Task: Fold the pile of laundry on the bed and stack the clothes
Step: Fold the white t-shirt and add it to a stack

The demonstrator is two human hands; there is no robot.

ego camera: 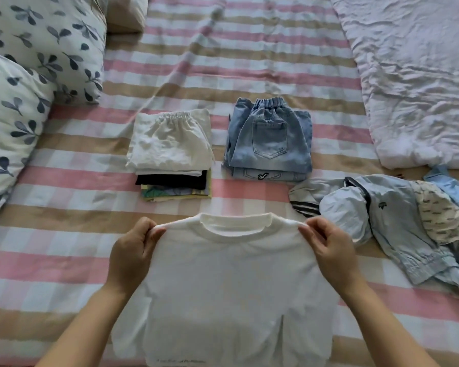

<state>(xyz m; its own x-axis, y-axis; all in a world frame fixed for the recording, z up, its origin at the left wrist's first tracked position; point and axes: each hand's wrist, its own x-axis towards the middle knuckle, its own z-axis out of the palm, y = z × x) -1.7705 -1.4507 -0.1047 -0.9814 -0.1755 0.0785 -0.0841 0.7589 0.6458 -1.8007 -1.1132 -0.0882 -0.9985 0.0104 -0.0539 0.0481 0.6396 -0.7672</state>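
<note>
T-shirt (233, 274): white, crew neck, pinched at each shoulder by left hand (133, 250) and right hand (329, 247); body spread toward the person.
Mixed stack (170, 144): folded, white gathered-waist piece on top, black and yellow below; beyond the left grip.
Denim stack (269, 139): folded, pocket up; beyond the right grip.
Pile (392, 221): unfolded pale-blue clothes; right of the right grip.

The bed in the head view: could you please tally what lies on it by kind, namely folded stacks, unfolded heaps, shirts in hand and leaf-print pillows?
Folded stacks: 2 (white-topped stack, denim stack)
Unfolded heap: 1
White shirt, pinched by left hand and right hand: 1
Leaf-print pillows: 2 (far pillow, near pillow)
Total: 6
</note>
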